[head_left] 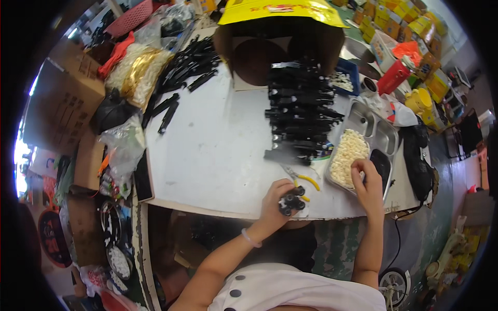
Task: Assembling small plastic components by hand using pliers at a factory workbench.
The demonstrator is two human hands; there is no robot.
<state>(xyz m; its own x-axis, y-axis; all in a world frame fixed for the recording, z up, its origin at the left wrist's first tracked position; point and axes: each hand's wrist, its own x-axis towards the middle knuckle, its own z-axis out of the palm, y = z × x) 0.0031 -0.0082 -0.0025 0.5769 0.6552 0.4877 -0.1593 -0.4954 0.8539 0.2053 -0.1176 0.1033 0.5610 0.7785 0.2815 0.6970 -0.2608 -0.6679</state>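
Observation:
My left hand (276, 202) is closed around a bunch of several black tubes (291, 201), their round ends turned up near the table's front edge. Yellow-handled pliers (308, 180) lie just beyond that hand. Over a metal compartment tray (376, 129), my right hand (367, 181) reaches into the small cream-coloured pieces (348, 155) with its fingertips bent together. Whatever sits between those fingertips is too small to make out. A long stack of black tubular parts (298, 114) covers the table ahead of both hands.
An open box with a yellow flap (280, 14) stands at the far side. More black parts (189, 62) are heaped at the far left, beside bagged goods (137, 72). A blue bin (346, 75) and a red can (394, 76) stand far right. A dark flat slab (143, 179) lies at the left edge.

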